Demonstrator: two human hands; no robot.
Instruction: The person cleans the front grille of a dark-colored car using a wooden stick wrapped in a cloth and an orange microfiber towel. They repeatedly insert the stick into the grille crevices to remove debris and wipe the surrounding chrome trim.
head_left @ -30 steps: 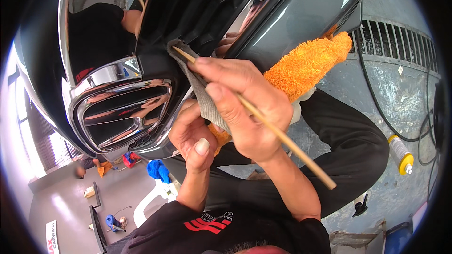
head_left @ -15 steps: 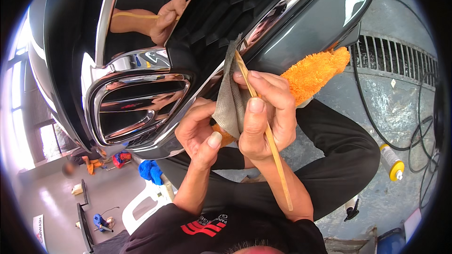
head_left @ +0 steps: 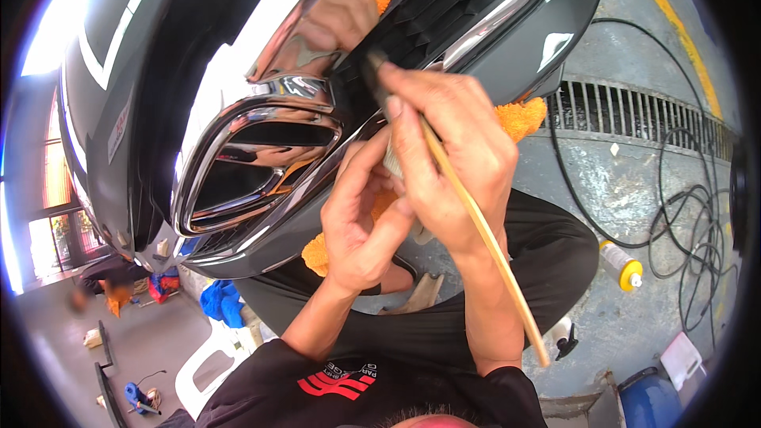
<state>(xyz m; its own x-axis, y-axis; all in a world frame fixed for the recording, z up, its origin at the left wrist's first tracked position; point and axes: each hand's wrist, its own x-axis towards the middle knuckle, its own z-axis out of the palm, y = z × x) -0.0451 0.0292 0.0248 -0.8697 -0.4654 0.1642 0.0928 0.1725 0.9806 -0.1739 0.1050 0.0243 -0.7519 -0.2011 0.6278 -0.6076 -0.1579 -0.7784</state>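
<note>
My right hand [head_left: 460, 162] pinches a thin wooden stick [head_left: 499, 257] that slants back over my forearm. Grey cloth bunches at its front end by the black mesh grille [head_left: 460, 8]; motion smears that end. Lower down, a paler fold of the grey cloth [head_left: 391, 160] shows between my hands. My left hand [head_left: 357, 226] is curled close beside it, thumb and fingers drawn together around the cloth, though the grip is partly hidden. An orange microfibre towel [head_left: 521, 119] shows beyond my right wrist, with more orange below my left hand. Chrome trim [head_left: 258, 135] frames the bumper opening at left.
The dark grey car bumper [head_left: 269, 257] fills the upper left. A floor drain grate [head_left: 626, 115] and a coiled black hose [head_left: 690, 222] lie to the right, near a yellow-capped bottle [head_left: 621, 265]. A white plastic chair [head_left: 190, 372] and blue cloth [head_left: 222, 303] stand lower left.
My right hand has moved up with the stick, its front end now closer to the grille. My left hand has shifted slightly right. The whole view has turned a little.
</note>
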